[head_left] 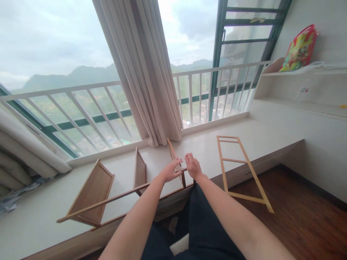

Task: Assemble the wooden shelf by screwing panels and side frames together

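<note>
A half-built bamboo rack [94, 191] lies on its side on the white window ledge [203, 144], with three shelf panels joined by long rails. My left hand [170, 171] rests on the rightmost panel's upper end, fingers curled against the wood. Just beside it, my right hand [192, 165] pinches a small thin metal piece, too small to identify, at that same joint. A separate ladder-shaped bamboo side frame [241, 169] lies to the right, overhanging the ledge's front edge.
A beige curtain [146, 72] hangs behind the rack, before a window with a white railing [81, 104]. A colourful bag [299, 48] stands on a white shelf at the right. Dark wood floor [298, 216] lies below the ledge. My legs in dark trousers are underneath.
</note>
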### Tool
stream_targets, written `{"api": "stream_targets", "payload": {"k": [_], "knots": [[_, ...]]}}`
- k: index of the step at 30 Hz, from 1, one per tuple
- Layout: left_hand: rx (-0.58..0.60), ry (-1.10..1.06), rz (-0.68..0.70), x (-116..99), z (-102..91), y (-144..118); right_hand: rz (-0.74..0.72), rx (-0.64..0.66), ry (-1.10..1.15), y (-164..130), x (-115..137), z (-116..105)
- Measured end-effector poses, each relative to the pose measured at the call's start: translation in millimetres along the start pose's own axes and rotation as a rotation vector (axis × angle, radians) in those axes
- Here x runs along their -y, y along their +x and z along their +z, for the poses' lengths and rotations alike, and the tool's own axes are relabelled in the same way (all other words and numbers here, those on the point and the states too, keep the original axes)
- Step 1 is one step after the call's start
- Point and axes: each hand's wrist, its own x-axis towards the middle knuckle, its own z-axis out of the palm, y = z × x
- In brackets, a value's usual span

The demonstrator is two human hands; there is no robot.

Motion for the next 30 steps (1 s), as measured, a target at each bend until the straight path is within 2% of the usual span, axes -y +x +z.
{"api": "stream_targets", "payload": {"k": [2, 4, 9, 12, 21, 26, 30], "knots": [[0.001, 0.021, 0.010, -3, -1.5, 0, 0.036, -0.113, 0.076, -12, 3, -4], [0.010, 0.038, 0.016, -6, -3.1, 0, 0.092, -0.169, 0.152, -32, 7, -7], [0.023, 0.065, 0.011, -14, -4.6, 1, 0.240, -0.132, 0.282, -90, 10, -1], [0.020, 0.064, 0.011, -15, -4.5, 0, 0.311, -0.072, 0.302, -107, 11, 7], [0.043, -0.037, -0.081, -8, -2.6, 6, 0.394, -0.004, 0.327, -87, 17, 11], [0.052, 0.093, 0.025, -4, -9.4, 22, 0.398, 0.009, 0.346, -87, 14, 11], [0.131, 0.137, 0.139, -6, -13.5, 37, 0.388, -0.003, 0.383, -86, 12, 14]]}}
